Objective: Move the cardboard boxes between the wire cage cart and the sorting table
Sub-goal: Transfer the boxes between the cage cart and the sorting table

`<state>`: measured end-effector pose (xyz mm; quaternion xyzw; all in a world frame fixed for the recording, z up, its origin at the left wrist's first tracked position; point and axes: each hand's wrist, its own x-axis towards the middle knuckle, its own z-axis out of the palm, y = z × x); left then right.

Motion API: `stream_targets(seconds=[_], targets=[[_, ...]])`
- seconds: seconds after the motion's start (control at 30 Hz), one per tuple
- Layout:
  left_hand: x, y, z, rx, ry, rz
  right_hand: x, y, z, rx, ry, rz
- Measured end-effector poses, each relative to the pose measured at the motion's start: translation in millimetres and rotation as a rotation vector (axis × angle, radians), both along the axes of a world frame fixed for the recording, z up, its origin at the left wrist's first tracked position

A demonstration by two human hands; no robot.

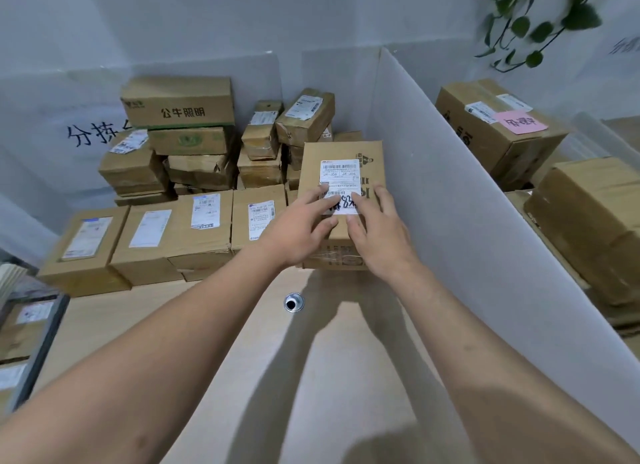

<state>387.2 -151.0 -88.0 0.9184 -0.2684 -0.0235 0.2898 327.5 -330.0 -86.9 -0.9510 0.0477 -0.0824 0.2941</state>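
A cardboard box (372, 155) with a white shipping label lies on the sorting table (194, 332), close to the white divider panel. My left hand (298, 228) and my right hand (379, 235) both rest flat on its top with fingers straight, the fingertips over the label. Beside and behind it stand several more cardboard boxes: a row of flat ones (145, 241) to the left and a stack (180, 106) against the back wall.
A tall white divider panel (450, 200) runs along the right of the table. Beyond it sit larger boxes (491, 131), one bearing a pink note. A metal cable hole (293, 302) lies in the tabletop. At the far left is a cart (31, 342) holding boxes.
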Motion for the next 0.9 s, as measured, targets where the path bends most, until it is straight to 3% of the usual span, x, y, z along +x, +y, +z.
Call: stream_targets(seconds=[0.6,0.9], targets=[[-242,217,76,0.026,-0.137,0.095,-224,211,68,-0.061,-0.107,0.092],[-315,308,72,0.091,-0.121,0.24,-269,297,63,-0.071,-0.109,0.231]])
